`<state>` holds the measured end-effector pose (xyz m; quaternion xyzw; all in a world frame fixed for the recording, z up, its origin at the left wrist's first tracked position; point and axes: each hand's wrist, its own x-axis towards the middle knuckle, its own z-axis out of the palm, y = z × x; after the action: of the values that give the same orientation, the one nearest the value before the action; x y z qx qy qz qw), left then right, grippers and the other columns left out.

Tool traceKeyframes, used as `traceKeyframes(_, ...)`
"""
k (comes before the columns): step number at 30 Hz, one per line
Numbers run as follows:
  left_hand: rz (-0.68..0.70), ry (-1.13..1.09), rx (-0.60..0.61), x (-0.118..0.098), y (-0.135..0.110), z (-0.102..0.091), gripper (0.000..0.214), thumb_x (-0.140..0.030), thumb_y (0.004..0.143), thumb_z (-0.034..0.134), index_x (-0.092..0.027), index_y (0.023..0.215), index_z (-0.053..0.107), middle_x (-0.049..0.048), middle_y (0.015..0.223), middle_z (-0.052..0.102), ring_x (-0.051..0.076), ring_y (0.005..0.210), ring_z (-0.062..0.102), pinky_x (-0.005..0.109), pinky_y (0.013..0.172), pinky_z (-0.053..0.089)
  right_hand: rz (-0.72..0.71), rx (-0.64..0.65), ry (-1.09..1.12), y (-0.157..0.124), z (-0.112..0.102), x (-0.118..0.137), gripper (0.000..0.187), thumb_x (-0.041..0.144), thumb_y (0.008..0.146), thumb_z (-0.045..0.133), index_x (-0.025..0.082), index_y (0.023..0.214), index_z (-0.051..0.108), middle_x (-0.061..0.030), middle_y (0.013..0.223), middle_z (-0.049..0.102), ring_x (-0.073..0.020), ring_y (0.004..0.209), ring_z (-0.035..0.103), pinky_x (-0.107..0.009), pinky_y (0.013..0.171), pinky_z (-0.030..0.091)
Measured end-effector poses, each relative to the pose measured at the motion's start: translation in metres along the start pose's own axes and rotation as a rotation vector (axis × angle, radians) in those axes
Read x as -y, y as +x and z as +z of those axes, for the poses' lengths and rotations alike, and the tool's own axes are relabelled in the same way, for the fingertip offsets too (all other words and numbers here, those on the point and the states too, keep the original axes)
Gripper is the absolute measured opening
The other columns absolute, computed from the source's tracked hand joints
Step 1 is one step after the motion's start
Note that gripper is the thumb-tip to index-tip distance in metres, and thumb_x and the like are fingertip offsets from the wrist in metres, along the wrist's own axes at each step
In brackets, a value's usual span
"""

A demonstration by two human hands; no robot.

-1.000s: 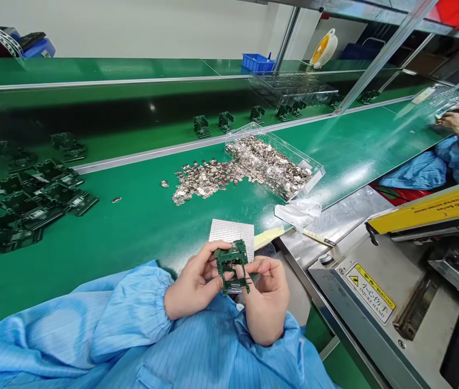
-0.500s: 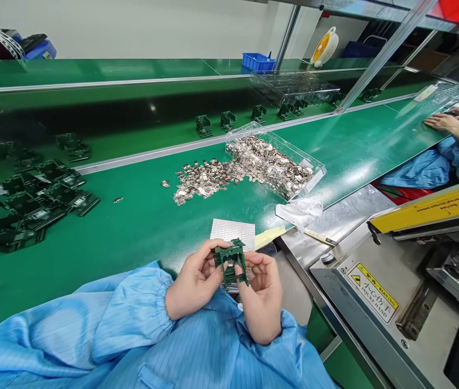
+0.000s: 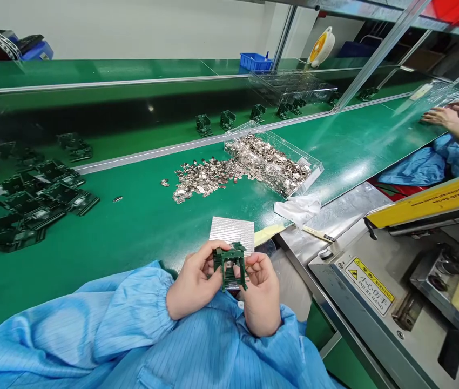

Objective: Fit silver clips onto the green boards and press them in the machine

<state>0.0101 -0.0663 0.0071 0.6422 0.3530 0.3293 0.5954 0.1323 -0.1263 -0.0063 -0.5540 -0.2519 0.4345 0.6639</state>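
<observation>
A small dark green plastic frame part [image 3: 229, 266] is held upright between both hands, close to my body at the bench's near edge. My left hand [image 3: 195, 283] grips its left side with thumb and fingers curled round it. My right hand [image 3: 261, 292] pinches its right side. Both sleeves are light blue. Just beyond the part lies a white gridded sheet [image 3: 231, 230]. Farther out, a pile of small shiny metal pieces [image 3: 203, 178] spills from a clear plastic tray [image 3: 272, 162].
A heap of dark green frame parts [image 3: 31, 200] lies at the left. More green parts [image 3: 225, 120] stand on the conveyor behind. A metal machine with a yellow warning label [image 3: 369, 286] sits at the right. Another person's hands [image 3: 446, 114] rest at the far right. A white cloth [image 3: 298, 208] lies by the tray.
The green part has been turned in my hands from tilted to more upright and drawn slightly nearer. The other person's hands at the far right have shifted.
</observation>
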Motion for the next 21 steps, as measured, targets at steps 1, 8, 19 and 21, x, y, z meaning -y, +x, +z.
traceKeyframes(1,-0.002,0.010,-0.001,0.000,0.000,0.000,0.025,-0.025,0.084,0.058,-0.019,0.108,0.054,0.0031,0.084,0.064,0.014,0.074,0.062,0.021,0.062,0.050,0.000,-0.001,0.010,-0.001,0.000,-0.001,0.031,0.030,0.070,0.076,0.022,0.081,0.048,0.0015,0.075,0.058,-0.0135,0.067,0.056,-0.023,0.060,0.047)
traceKeyframes(8,0.001,0.059,0.049,0.003,-0.006,0.004,0.025,-0.019,0.083,0.056,-0.020,0.108,0.054,0.0021,0.084,0.062,0.013,0.074,0.061,0.021,0.062,0.048,-0.015,-0.012,0.065,-0.010,-0.003,-0.004,0.032,0.028,0.071,0.078,0.022,0.078,0.047,0.0044,0.070,0.054,-0.0109,0.062,0.052,-0.021,0.057,0.044)
traceKeyframes(19,0.071,-0.083,0.029,-0.007,0.056,0.012,0.033,-0.014,0.076,0.062,-0.016,0.106,0.050,0.0024,0.090,0.060,0.012,0.081,0.061,0.020,0.071,0.050,-0.034,0.089,-0.305,0.029,-0.071,-0.035,0.045,0.059,0.085,0.056,0.017,0.081,0.068,-0.0059,0.073,0.066,-0.0190,0.069,0.058,-0.029,0.064,0.047)
traceKeyframes(21,0.083,-0.090,0.077,-0.001,0.070,0.021,0.034,-0.012,0.074,0.061,-0.015,0.106,0.050,0.0013,0.087,0.060,0.011,0.079,0.060,0.021,0.072,0.050,-0.075,0.146,-0.311,0.040,-0.067,-0.044,0.044,0.059,0.085,0.056,0.017,0.071,0.064,-0.0024,0.066,0.060,-0.0164,0.063,0.053,-0.027,0.060,0.044)
